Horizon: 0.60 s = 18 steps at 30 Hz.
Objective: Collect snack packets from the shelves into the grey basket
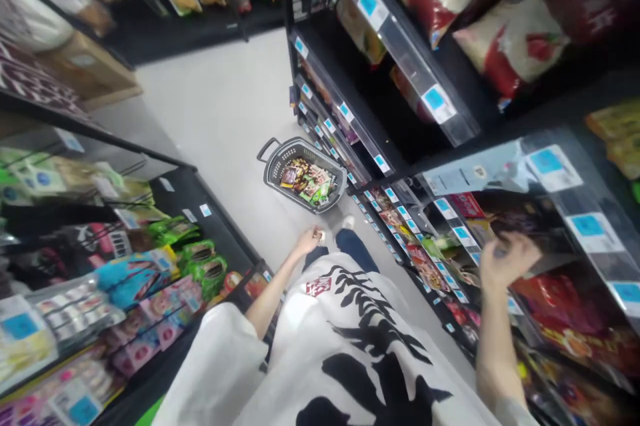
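My right hand [510, 258] is raised at the right-hand shelf, its fingers bent around a small dark patch that I cannot make out. Just behind it is a dark brown package [530, 218], and red packages [560, 313] lie below. Down by my leg hangs my left hand [310, 239], fingers curled in with nothing visible in them. A grey shopping basket [270, 176] stands on the floor ahead of my feet, its handle to the far left. Colourful snack packets [313, 183] lie inside it.
Tall black shelves [405, 79] with blue-and-white price tags rise close on my right, holding large red and white bags [520, 46]. Another shelf of hanging packets [130, 273] lines the left side. A cardboard box [107, 83] stands at the upper left, beside the pale floor [215, 106].
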Available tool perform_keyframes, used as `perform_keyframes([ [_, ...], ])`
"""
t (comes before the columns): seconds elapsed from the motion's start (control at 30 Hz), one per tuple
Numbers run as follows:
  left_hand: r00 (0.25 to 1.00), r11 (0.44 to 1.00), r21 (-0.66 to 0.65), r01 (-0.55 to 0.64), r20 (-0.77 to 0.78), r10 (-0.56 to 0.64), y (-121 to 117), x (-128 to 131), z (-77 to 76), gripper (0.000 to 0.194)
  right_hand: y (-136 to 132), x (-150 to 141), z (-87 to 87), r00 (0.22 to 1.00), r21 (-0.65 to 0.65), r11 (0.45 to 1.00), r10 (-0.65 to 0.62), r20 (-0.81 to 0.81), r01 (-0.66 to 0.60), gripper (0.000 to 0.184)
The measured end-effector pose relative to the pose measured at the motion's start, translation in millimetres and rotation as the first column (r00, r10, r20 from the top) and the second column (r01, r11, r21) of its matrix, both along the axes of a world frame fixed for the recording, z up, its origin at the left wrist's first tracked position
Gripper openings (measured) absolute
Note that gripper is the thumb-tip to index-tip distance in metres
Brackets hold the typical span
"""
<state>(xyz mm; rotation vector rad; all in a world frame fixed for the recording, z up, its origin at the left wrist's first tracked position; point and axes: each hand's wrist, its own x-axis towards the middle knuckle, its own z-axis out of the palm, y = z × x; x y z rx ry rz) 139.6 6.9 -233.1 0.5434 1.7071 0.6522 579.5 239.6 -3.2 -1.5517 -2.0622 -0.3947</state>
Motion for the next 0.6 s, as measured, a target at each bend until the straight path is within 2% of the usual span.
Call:
perform_keyframes([
  [0.03, 0.999, 0.999, -0.026, 0.025, -0.032, -0.026, 5, -1, -10.7, 0.027, -13, -16, -12.7, 0.996, -0.073, 0.993, 0.088, -0.018, -0.089, 0.028],
  [0.07, 0.997, 0.998, -0.055, 0.044, -0.059, -0.047, 9, -2, -20.5, 0.026, -23, -34, -27.6, 0.982, -0.196, 0.962, 0.183, -0.047, -0.189, 0.025],
  [0.1, 0.995, 0.995, -0.086, 0.057, -0.082, -0.064, 14, -2, -29.2, 0.025, -30, -54, -44.5, 0.961, -0.328, 0.903, 0.256, -0.103, -0.276, 0.023],
  [0.13, 0.992, 0.991, -0.118, 0.065, -0.102, -0.078, 18, -1, -36.6, 0.026, -33, -76, -62.7, 0.936, -0.463, 0.813, 0.315, -0.158, -0.352, 0.022],
  [0.17, 0.989, 0.986, -0.150, 0.070, -0.117, -0.088, 23, 0, -42.6, 0.027, -33, -100, -81.7, 0.902, -0.598, 0.680, 0.378, -0.209, -0.424, 0.024],
  [0.2, 0.987, 0.981, -0.181, 0.071, -0.129, -0.096, 27, 2, -47.3, 0.029, -30, -126, -100.8, 0.858, -0.712, 0.511, 0.442, -0.262, -0.481, 0.027],
  [0.23, 0.985, 0.975, -0.209, 0.070, -0.139, -0.100, 32, 4, -50.8, 0.032, -25, -152, -119.5, 0.829, -0.781, 0.369, 0.462, -0.315, -0.503, 0.031],
  [0.27, 0.984, 0.970, -0.234, 0.066, -0.147, -0.103, 37, 6, -53.3, 0.034, -18, -180, -137.6, 0.820, -0.835, 0.240, 0.445, -0.359, -0.496, 0.035],
  [0.33, 0.982, 0.960, -0.273, 0.057, -0.159, -0.104, 47, 9, -56.3, 0.036, -1, -234, -171.6, 0.860, -0.908, 0.001, 0.319, -0.397, -0.420, 0.044],
  [0.37, 0.981, 0.956, -0.287, 0.052, -0.165, -0.103, 52, 10, -57.2, 0.035, 8, -260, -187.7, 0.868, -0.914, -0.052, 0.297, -0.399, -0.402, 0.047],
  [0.43, 0.979, 0.952, -0.304, 0.037, -0.180, -0.095, 62, 8, -58.8, 0.034, 27, -305, -219.0, 0.880, -0.918, -0.115, 0.260, -0.397, -0.380, 0.051],
  [0.5, 0.976, 0.950, -0.311, 0.006, -0.205, -0.074, 70, 2, -61.4, 0.032, 44, -341, -249.5, 0.910, -0.929, -0.148, 0.197, -0.365, -0.340, 0.054],
  [0.6, 0.967, 0.948, -0.313, -0.064, -0.253, -0.019, 76, -8, -70.2, 0.036, 64, -381, -293.7, 0.957, -0.948, -0.168, 0.058, -0.283, -0.270, 0.052],
])
